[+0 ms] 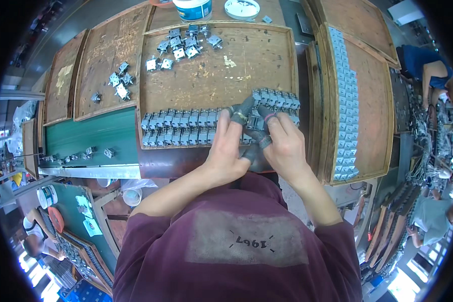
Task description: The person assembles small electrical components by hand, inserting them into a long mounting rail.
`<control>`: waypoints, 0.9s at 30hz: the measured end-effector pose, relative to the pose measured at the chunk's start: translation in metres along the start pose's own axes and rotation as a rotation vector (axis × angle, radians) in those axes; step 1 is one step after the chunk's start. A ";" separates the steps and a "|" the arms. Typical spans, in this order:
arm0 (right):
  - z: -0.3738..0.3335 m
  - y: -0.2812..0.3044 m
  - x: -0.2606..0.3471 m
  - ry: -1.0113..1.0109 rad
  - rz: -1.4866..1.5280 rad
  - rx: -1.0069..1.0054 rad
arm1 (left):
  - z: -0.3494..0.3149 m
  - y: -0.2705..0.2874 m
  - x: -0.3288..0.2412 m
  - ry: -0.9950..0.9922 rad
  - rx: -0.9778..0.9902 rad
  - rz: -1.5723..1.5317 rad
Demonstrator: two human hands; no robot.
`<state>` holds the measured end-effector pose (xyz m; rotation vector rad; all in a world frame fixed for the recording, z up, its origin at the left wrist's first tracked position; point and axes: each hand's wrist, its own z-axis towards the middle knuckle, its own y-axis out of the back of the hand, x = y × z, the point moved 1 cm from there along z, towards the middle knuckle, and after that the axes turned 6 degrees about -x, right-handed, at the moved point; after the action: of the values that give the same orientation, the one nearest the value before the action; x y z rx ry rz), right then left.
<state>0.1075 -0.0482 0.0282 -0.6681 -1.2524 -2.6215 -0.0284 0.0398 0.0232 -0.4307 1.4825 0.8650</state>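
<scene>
I had both hands together over the near edge of the shallow wooden tray point(292, 60), my left hand point(228, 146) and right hand point(283, 146) pinched shut on one small grey metal bracket-like part point(255, 122). Beside it lay the neat double row of matching parts point(178, 128). I judged the seating step underway; next needed careful alignment against the row.

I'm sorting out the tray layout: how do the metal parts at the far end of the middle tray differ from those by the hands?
The far parts lie loose in a scattered heap, turned every way; the near parts stand packed in straight rows, side by side. The far parts lie apart from both hands; the near parts reach the left hand and right hand. Both groups are small grey metal pieces in the same wooden tray.
</scene>
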 end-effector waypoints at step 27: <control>0.049 0.118 -0.163 -0.858 0.088 -0.100 | 0.122 0.019 0.097 0.048 0.296 0.297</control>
<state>0.3066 -0.0933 0.0624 -1.9431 -1.1924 -2.3737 0.0279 0.1635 -0.0544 -0.0101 1.7144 0.8512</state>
